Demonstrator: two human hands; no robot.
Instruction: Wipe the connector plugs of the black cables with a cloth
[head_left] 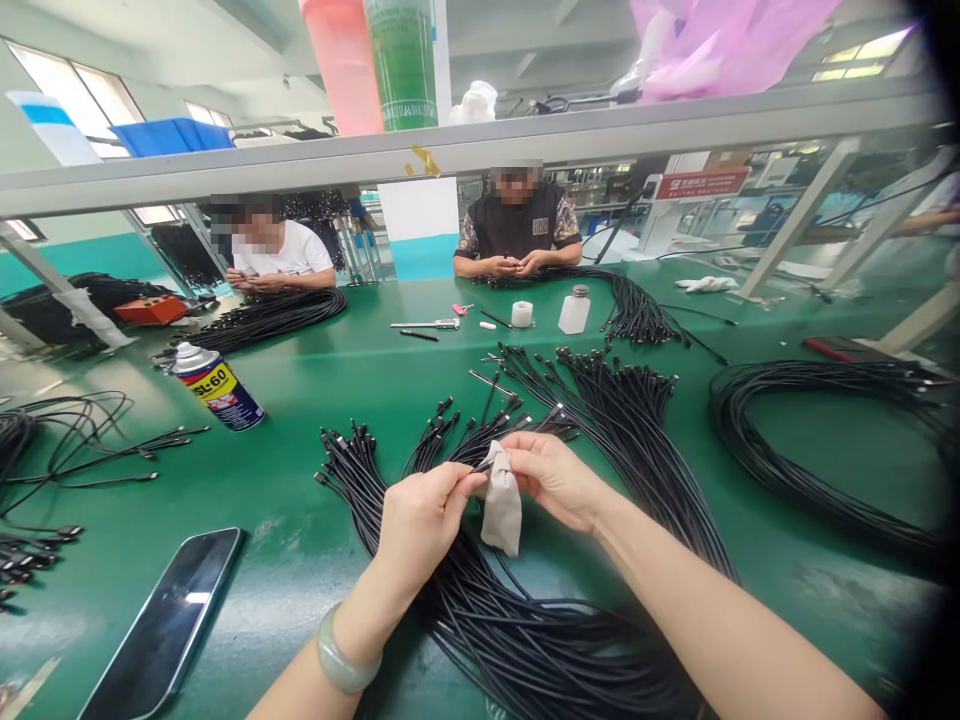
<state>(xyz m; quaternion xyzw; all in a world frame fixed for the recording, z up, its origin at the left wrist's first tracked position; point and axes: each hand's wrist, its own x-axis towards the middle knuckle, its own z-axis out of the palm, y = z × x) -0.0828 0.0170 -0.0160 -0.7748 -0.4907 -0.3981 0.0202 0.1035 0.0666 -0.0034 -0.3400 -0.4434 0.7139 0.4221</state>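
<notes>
My left hand pinches a black cable near its connector end, above a large bundle of black cables. In my right hand is a pale grey cloth, held closed between thumb and fingers against the cable's tip. The cloth hangs down between both hands and partly hides the connector. More cable ends with metal plugs fan out on the green table beyond my hands. A second bundle of black cables lies to the right, behind my right forearm.
A spray can and a phone are on the left. Coiled cables lie right. Farther back are calipers, a tape roll and a plastic bottle. Two people sit opposite, below a shelf.
</notes>
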